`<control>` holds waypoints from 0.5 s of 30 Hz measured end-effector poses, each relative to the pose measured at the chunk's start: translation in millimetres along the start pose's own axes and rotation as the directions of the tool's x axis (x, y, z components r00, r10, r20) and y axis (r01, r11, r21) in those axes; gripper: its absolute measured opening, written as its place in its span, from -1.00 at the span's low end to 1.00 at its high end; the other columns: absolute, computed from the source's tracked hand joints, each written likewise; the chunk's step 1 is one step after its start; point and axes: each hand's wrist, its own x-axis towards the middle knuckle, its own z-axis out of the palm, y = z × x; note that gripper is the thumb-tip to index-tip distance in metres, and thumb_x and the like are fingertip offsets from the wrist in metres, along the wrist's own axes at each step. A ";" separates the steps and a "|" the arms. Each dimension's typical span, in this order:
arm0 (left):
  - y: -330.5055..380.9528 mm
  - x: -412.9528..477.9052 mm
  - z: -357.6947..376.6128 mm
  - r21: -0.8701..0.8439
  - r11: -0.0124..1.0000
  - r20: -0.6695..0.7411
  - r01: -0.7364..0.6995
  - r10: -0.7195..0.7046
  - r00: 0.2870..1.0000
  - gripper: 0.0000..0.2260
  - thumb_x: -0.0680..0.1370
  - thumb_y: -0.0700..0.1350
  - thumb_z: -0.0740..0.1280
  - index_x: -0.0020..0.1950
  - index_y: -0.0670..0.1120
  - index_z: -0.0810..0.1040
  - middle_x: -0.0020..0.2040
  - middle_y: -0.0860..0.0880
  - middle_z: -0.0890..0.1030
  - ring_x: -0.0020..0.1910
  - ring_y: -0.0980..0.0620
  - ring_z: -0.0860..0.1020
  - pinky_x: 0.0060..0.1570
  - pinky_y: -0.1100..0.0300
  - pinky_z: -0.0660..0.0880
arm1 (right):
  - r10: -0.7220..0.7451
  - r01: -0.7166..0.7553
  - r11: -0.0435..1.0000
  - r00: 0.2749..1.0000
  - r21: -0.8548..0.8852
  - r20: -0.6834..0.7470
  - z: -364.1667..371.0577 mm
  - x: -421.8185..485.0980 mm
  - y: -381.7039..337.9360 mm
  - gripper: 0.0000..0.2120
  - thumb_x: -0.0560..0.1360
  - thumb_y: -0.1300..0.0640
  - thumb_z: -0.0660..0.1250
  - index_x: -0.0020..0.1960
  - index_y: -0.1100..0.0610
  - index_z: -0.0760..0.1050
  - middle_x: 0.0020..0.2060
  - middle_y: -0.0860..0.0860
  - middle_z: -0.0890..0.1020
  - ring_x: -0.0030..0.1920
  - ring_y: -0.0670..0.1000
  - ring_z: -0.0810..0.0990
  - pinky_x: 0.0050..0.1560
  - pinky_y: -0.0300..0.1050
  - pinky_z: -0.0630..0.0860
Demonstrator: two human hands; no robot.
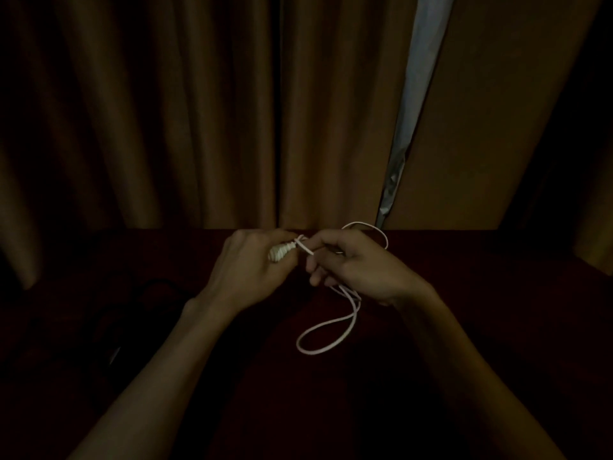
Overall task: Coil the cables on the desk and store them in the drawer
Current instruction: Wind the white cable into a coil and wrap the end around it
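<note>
A thin white cable [326,336] is partly wound into a small tight coil [281,253] that my left hand [255,267] grips above the dark desk [464,327]. My right hand [351,263] pinches the cable strand just right of the coil. From that hand a loose loop hangs down onto the desk, and another loop arcs behind it near the curtain. No drawer is in view.
A black cable [146,303] lies in loops on the left of the desk, hard to make out in the dim light. Brown curtains [199,111] hang along the desk's far edge, with a pale gap [418,94] at the right.
</note>
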 end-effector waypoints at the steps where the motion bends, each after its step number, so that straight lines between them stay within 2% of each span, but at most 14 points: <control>1: -0.3 -0.1 0.9 0.002 1.000 -0.020 0.003 -0.003 1.000 -0.72 0.54 0.09 0.33 0.20 0.10 0.69 0.00 0.09 0.73 -0.06 0.14 0.67 -0.11 0.09 0.59 | 0.021 -0.021 0.999 1.000 0.025 0.005 1.0 0.7 1.3 -0.78 0.68 0.26 0.16 0.09 0.06 0.55 -0.12 -0.01 0.67 -0.12 -0.06 0.70 -0.07 -0.14 0.50; 4: 1.3 -0.3 4.6 0.002 1.000 -0.047 0.016 -0.016 0.999 -0.74 0.54 0.05 0.36 0.20 0.09 0.70 0.01 0.07 0.73 -0.05 0.15 0.66 -0.08 0.15 0.58 | 0.115 -0.116 0.990 0.993 0.081 0.019 -0.3 0.5 3.1 -0.83 0.69 0.22 0.18 0.08 0.06 0.53 -0.07 -0.01 0.73 -0.01 0.03 0.74 -0.07 -0.09 0.49; 7: 5.2 0.9 6.4 -0.056 0.998 -0.107 0.036 -0.042 0.993 -0.79 0.56 0.00 0.42 0.17 0.02 0.71 0.02 0.08 0.73 -0.03 0.18 0.67 -0.04 0.19 0.58 | 0.188 -0.188 0.982 0.982 0.015 0.011 -0.7 -0.7 4.4 -0.83 0.69 0.10 0.23 0.05 0.13 0.56 -0.04 0.04 0.75 -0.01 0.07 0.75 -0.11 -0.10 0.51; 11: 12.3 2.1 6.6 -0.321 0.934 -0.017 0.158 -0.172 0.985 -0.83 0.56 -0.06 0.47 0.14 0.01 0.72 0.00 0.15 0.73 -0.01 0.30 0.65 -0.01 0.35 0.53 | 0.150 -0.149 0.985 0.989 -0.092 -0.001 -2.0 0.2 8.6 -0.79 0.68 0.11 0.26 0.06 0.19 0.63 -0.10 0.15 0.74 -0.11 0.12 0.75 -0.21 -0.25 0.57; 13: 15.1 2.6 8.7 -0.405 0.895 0.020 0.186 -0.194 0.981 -0.85 0.55 -0.06 0.48 0.11 0.04 0.72 -0.03 0.16 0.73 -0.02 0.25 0.67 0.00 0.28 0.56 | 0.116 -0.113 0.988 0.993 -0.108 0.025 -1.3 0.8 8.4 -0.79 0.68 0.16 0.25 0.04 0.25 0.61 -0.10 0.21 0.73 -0.12 0.13 0.75 -0.27 -0.35 0.53; 15: 18.4 1.5 10.4 -0.458 0.868 0.008 0.193 -0.212 0.977 -0.86 0.51 -0.07 0.51 0.07 0.04 0.72 -0.05 0.14 0.73 -0.04 0.19 0.69 -0.02 0.19 0.61 | 0.068 -0.064 0.985 0.997 -0.162 0.020 -0.5 1.3 6.0 -0.80 0.67 0.17 0.27 0.01 0.24 0.62 -0.13 0.14 0.74 -0.14 0.01 0.75 -0.22 -0.36 0.53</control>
